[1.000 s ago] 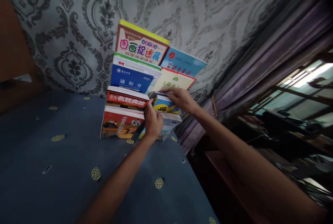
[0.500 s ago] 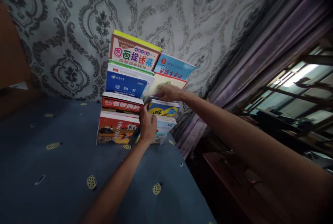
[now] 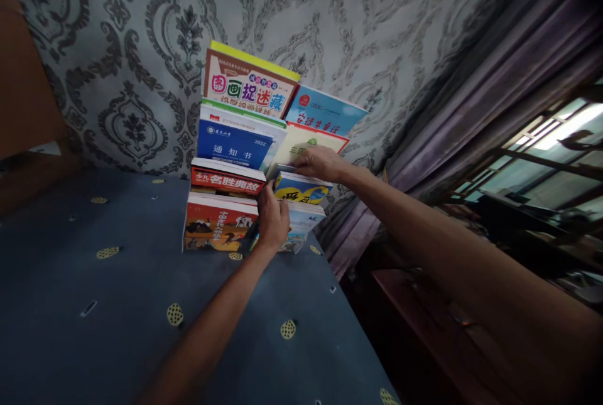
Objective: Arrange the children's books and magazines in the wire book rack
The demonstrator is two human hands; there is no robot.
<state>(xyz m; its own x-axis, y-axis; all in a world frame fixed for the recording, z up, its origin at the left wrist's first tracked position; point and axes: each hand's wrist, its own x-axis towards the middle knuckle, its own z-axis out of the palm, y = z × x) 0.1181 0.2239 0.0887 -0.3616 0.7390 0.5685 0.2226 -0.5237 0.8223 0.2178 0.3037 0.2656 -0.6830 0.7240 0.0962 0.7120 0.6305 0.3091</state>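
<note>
Books stand in two stepped columns of a low rack against the wall. In the right column, a blue and yellow book point(image 3: 301, 190) sits behind a light-blue book point(image 3: 304, 216). My left hand point(image 3: 274, 220) is closed at its left edge, with the fingertips partly hidden in the gap between the columns. From the right, my right hand point(image 3: 320, 164) reaches over its top edge, fingers curled down in front of a cream book with a red border point(image 3: 287, 141). Left of my hands stand a red book point(image 3: 221, 223), a red-banded book point(image 3: 228, 180) and a blue booklet point(image 3: 235, 144).
At the back rise a brown picture book point(image 3: 249, 85) and a blue book point(image 3: 325, 110). The rack rests on a dark blue patterned cloth point(image 3: 132, 304). Patterned wallpaper point(image 3: 183, 22) lies behind, a purple curtain point(image 3: 438, 97) to the right, a brown box point(image 3: 28, 78) at the far left.
The view has shifted slightly, so the books appear a little higher and further right. Both hands stay at the blue and yellow book, with little other visible movement.
</note>
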